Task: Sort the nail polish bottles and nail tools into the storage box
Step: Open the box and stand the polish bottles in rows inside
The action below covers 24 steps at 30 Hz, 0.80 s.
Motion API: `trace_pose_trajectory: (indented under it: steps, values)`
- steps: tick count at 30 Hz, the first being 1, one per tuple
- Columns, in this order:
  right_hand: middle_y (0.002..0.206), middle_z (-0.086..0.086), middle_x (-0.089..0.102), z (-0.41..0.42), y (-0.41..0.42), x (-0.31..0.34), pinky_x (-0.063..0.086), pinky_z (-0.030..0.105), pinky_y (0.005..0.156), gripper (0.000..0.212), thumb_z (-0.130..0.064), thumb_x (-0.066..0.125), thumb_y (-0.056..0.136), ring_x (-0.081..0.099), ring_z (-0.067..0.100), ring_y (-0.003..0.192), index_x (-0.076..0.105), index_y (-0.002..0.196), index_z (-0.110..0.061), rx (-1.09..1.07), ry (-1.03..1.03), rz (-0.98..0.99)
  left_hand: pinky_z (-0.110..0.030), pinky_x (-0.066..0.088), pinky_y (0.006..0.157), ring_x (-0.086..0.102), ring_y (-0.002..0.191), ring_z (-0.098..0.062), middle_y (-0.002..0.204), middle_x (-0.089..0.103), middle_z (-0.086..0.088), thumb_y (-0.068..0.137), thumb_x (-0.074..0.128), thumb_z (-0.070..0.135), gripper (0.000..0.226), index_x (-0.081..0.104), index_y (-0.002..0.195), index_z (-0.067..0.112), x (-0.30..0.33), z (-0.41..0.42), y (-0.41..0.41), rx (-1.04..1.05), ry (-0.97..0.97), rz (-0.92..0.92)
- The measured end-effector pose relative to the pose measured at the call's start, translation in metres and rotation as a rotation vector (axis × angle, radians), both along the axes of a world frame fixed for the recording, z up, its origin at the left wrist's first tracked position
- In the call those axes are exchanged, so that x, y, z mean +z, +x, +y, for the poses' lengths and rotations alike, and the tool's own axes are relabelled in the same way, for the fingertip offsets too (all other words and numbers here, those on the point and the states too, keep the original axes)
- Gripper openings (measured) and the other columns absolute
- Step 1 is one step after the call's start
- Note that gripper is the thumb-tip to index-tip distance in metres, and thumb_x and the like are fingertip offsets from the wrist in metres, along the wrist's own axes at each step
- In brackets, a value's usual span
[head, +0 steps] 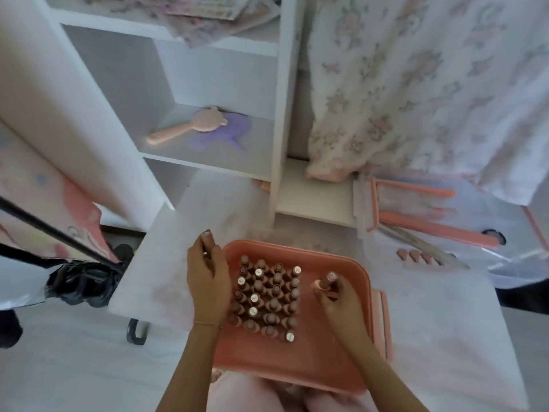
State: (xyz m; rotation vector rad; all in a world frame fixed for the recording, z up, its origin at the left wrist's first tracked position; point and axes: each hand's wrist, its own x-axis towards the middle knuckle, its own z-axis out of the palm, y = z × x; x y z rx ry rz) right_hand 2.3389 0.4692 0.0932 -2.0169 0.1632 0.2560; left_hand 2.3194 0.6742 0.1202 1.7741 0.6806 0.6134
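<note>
Right hand pinches one bottle over the storage box's open right half; left hand grips something thin; roughly thirty bottles fill left.

No readable text anywhere in this shot.

The nail polish bottles standing in the pink storage box are showing small pale round stickers on several caps, but whatever is printed on them is coming through far too blurred to read. The bottle held in the right hand is showing a pale cap top with no legible mark either. The sheets lying on the top shelf are carrying coloured print, and it too is smearing into an unreadable pattern.
</note>
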Motion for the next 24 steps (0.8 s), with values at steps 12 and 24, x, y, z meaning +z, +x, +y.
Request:
trace_pose_trajectory:
  steps: [12,24]
  values:
    - [0.099,0.014,0.066,0.02,0.012,-0.033,0.046,0.034,0.086,0.016,-0.003,0.056,0.084,0.06,0.026,0.094,0.063,0.099,-0.001,-0.112,-0.09,0.063,-0.023,0.04,0.078,0.059,0.089,-0.023,0.096,0.065,-0.008,0.091,0.036,0.041,0.039,0.053,0.107,0.01,-0.008,-0.003,-0.003,0.003,0.083,0.092]
    - [0.108,0.016,0.062,0.023,0.016,-0.038,0.044,0.042,0.095,0.024,0.003,0.057,0.081,0.057,0.028,0.103,0.061,0.104,-0.003,-0.102,-0.046,0.086,-0.024,0.045,0.078,0.061,0.086,-0.021,0.091,0.065,-0.006,0.091,0.036,0.04,0.036,0.054,0.105,0.012,-0.008,-0.004,-0.003,0.024,0.118,0.081]
